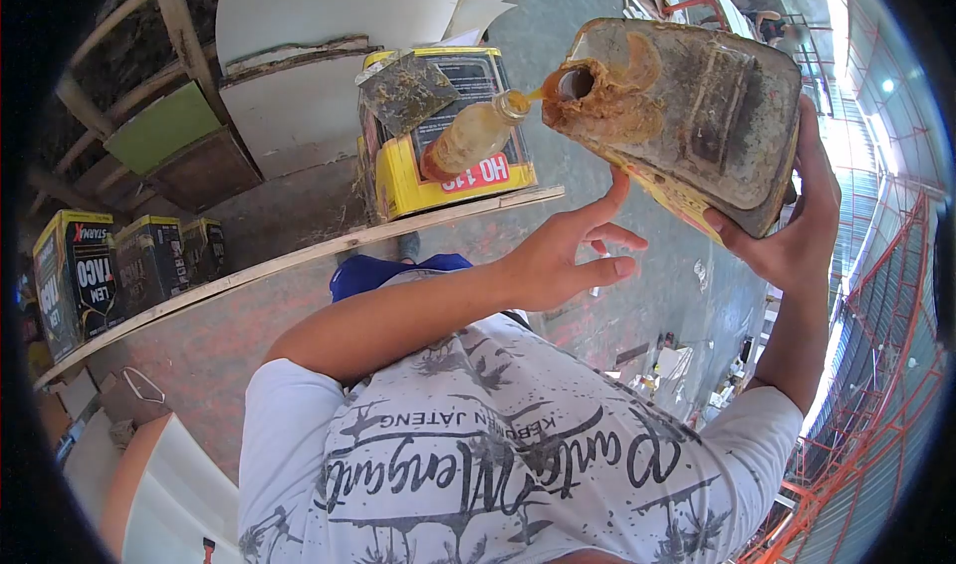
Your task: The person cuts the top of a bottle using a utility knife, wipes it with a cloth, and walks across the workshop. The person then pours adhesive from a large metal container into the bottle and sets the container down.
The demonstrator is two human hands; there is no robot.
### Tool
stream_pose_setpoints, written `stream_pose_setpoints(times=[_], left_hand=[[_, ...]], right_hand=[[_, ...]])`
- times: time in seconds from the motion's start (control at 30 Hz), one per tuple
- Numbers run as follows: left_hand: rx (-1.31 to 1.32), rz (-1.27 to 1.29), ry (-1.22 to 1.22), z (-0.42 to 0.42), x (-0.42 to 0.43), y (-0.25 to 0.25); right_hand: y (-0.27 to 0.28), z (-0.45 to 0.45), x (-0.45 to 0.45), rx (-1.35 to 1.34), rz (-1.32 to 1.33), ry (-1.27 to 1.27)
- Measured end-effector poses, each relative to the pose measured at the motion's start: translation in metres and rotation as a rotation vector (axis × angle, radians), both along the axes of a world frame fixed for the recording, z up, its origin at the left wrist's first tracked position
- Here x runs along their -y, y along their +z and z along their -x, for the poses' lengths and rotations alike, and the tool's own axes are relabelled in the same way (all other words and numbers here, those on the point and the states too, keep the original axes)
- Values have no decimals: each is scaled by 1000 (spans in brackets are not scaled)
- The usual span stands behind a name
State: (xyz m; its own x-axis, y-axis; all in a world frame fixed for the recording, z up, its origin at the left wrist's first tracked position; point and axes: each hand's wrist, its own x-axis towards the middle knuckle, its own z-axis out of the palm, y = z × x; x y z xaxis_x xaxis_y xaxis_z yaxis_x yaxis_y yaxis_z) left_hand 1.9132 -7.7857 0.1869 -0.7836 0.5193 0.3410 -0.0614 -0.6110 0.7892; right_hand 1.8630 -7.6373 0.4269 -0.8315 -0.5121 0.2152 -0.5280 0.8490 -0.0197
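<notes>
A rusty rectangular metal can is tipped sideways, its spout crusted with amber glue. My right hand grips the can's far end, thumb on its lower side. My left hand has its index fingertip against the can's underside edge, the other fingers loosely apart. A yellowish stream runs from the spout to the mouth of a cloudy bottle. Brownish stuff shows low in the bottle, which stands on a yellow-and-black tin. A stained scrap sheet lies on the tin beside it.
Under the tin runs a wooden plank edge. Several black-and-yellow glue tins stand at the left. White boards lean behind. Orange-red scaffold framing is at the right, with scattered items on the concrete floor.
</notes>
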Motion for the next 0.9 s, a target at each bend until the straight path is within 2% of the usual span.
stream_pose_setpoints(times=[0.43,0.9], left_hand=[[7,-85,32,2,-5,0],[78,-177,-68,8,-7,1]], right_hand=[[2,-1,3,-24,-43,1],[3,-2,7,-5,-40,47]])
